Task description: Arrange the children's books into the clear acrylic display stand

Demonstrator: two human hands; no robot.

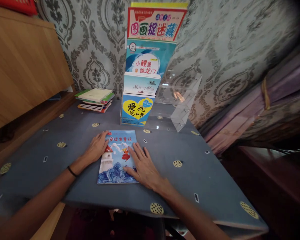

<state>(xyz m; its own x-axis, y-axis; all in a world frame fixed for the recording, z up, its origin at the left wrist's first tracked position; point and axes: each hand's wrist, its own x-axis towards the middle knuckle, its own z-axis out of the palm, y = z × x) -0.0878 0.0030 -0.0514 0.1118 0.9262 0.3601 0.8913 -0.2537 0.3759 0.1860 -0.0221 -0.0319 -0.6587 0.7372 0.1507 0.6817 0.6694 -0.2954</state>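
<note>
A blue picture book (118, 168) with a lighthouse and waves on its cover lies flat on the table near the front edge. My left hand (97, 145) rests along its upper left edge, fingers stretched toward the top corner. On the right part of the cover lies my right hand (145, 168), flat with fingers spread and the thumb pointing inward. Behind the book stands a clear acrylic display rack (181, 116), its left column filled with books in tiers, among them a blue book with a yellow heart (137, 110) at the bottom.
A stack of books (95, 99) sits at the back left, by a wooden cabinet (27, 66). The table (190, 186) has a grey-blue cloth with yellow pineapples. Patterned wall covering rises behind, and a purple curtain (252, 103) hangs at right.
</note>
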